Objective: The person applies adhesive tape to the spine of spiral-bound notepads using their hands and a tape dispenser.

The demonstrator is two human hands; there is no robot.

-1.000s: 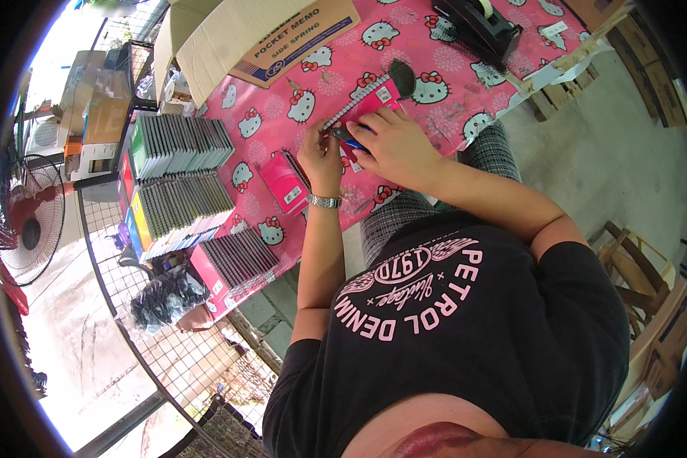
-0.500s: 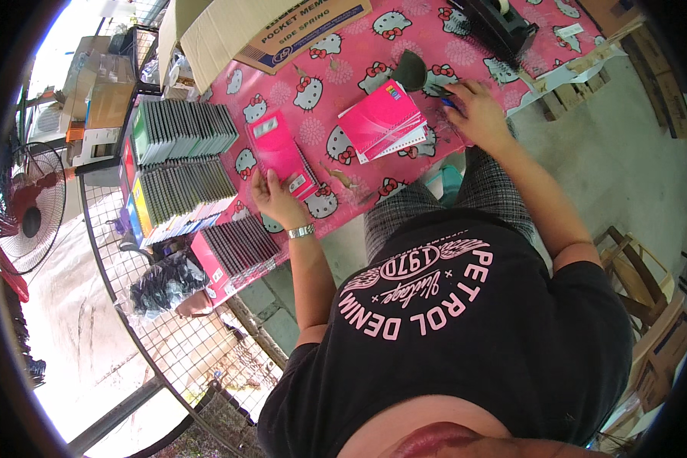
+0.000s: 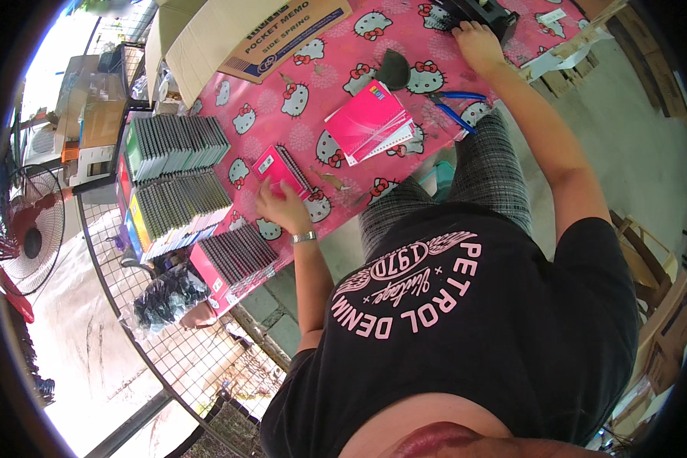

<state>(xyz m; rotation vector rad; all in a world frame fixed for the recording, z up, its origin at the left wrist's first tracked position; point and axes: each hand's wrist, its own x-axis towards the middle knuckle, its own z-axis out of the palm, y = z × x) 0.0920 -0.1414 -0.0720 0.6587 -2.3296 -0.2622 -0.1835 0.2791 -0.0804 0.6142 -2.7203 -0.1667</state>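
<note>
A small pink spiral notebook (image 3: 276, 169) lies on the table at left of centre, its dark coil along the right side. My left hand (image 3: 284, 209), with a metal watch on the wrist, rests at its near edge, fingers apart. Farther off to the right, my right hand (image 3: 478, 47) reaches to a black tape dispenser (image 3: 496, 17) with its fingers apart; whether the fingertips touch it is unclear. Blue-handled pliers (image 3: 458, 108) lie loose between that hand and a fanned pile of pink covers and white punched sheets (image 3: 370, 126).
Rows of spiral notebooks (image 3: 179, 195) stand upright on the left, beside a wire mesh fence. An open cardboard box (image 3: 259, 38) is at the far edge. A dark rounded piece (image 3: 393, 70) lies behind the pile. A fan (image 3: 32, 240) stands far left.
My right hand has left the pliers on the table and moved away to the tape dispenser. The long pink shape by my left hand now shows as one small notebook.
</note>
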